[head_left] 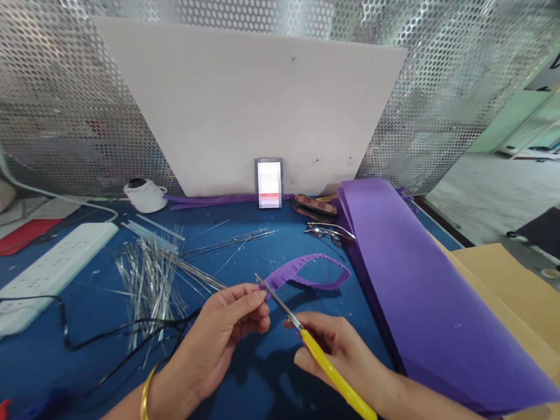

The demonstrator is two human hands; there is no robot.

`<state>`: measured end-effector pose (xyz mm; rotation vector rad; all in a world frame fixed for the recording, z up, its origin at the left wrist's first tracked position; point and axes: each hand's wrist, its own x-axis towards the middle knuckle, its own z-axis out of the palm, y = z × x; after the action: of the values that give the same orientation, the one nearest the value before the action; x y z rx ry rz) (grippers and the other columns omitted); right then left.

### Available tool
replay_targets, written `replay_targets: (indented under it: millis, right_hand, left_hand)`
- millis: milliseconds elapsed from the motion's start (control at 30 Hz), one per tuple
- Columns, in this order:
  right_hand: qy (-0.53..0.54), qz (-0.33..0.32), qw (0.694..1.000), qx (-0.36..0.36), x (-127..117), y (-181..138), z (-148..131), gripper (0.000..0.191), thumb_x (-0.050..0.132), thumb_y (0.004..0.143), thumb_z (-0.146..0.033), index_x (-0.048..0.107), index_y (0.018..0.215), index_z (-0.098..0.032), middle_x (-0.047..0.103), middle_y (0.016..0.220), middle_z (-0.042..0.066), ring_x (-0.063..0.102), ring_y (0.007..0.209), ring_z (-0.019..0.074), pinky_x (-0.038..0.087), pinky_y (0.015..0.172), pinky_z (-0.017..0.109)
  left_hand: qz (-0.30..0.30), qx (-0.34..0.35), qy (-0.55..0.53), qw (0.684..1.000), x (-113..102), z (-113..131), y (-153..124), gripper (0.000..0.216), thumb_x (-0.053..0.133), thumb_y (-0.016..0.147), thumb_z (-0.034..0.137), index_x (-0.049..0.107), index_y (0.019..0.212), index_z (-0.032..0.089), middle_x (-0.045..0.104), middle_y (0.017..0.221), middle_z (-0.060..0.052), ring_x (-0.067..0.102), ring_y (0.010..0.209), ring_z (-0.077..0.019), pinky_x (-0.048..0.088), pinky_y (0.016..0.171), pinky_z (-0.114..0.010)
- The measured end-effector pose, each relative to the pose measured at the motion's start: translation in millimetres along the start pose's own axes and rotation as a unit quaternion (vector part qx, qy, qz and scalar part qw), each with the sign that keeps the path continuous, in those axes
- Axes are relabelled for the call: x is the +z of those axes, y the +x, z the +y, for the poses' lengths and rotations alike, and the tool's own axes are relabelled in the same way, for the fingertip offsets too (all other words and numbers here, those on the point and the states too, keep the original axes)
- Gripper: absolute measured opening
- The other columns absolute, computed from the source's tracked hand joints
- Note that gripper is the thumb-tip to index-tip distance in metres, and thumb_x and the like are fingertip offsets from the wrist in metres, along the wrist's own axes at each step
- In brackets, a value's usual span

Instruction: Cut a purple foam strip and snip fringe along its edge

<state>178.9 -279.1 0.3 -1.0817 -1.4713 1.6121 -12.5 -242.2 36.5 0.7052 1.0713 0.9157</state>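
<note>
Between the thumb and fingers of my left hand (240, 309) is one end of a purple fringed paper strip (286, 272). The strip's far part curls into a loop over the table. My right hand (342, 349) is closed around scissors (329, 367) with yellow handles. Their metal blades point up and left and cross the strip right by my left fingertips. How far the blades are parted I cannot tell. A gold bangle (146, 401) is on my left wrist.
Silver wires (149, 282) lie on the blue table (253, 382) at left, beside a white power strip (48, 276) and black cables. Large purple paper sheets (415, 279) cover the right side. Eyeglasses (329, 231), a checkered pouch (314, 207), a lit phone (269, 183) and a white cup (145, 195) stand behind.
</note>
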Motion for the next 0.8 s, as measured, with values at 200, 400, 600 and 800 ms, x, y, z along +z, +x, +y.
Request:
replay_targets:
  millis: [200,400,600,800]
  right_hand:
    - [0.003,0.000,1.000,-0.004,-0.5,1.0,1.1,0.014,0.067,0.081,-0.027,0.060,0.087,-0.016,0.031,0.065,-0.007,0.023,0.058,0.0087,0.023,0.049,0.022]
    - [-0.008,0.007,1.000,0.003,-0.5,0.7,0.5,0.011,0.066,0.080,-0.023,0.060,0.086,-0.016,0.032,0.065,-0.006,0.024,0.059,0.0091,0.024,0.050,0.022]
    - [-0.015,0.008,1.000,0.002,-1.1,1.5,-0.5,0.016,0.068,0.080,-0.028,0.061,0.087,-0.016,0.031,0.066,-0.007,0.024,0.060,0.0096,0.024,0.051,0.023]
    - [0.013,0.002,1.000,0.005,-1.7,1.7,5.5,0.028,0.071,0.080,-0.040,0.064,0.092,-0.016,0.030,0.065,-0.007,0.023,0.057,0.0090,0.022,0.050,0.023]
  left_hand:
    - [0.020,0.002,0.005,1.000,2.4,-0.2,0.5,0.018,0.081,0.067,0.030,0.069,0.065,0.016,0.068,0.061,0.000,0.062,0.056,-0.0122,0.050,0.060,-0.022]
    - [0.032,0.008,0.014,0.999,3.7,-0.9,1.2,0.020,0.082,0.064,0.032,0.069,0.064,0.016,0.068,0.061,0.000,0.061,0.057,-0.0125,0.050,0.061,-0.023]
    - [0.050,0.008,0.023,0.998,3.3,-1.3,2.2,0.021,0.083,0.062,0.032,0.070,0.065,0.016,0.068,0.061,0.000,0.061,0.058,-0.0124,0.050,0.064,-0.024]
    - [0.056,0.011,0.040,0.998,1.9,-1.4,3.6,0.019,0.082,0.064,0.032,0.071,0.066,0.017,0.069,0.060,0.000,0.062,0.059,-0.0128,0.050,0.066,-0.024]
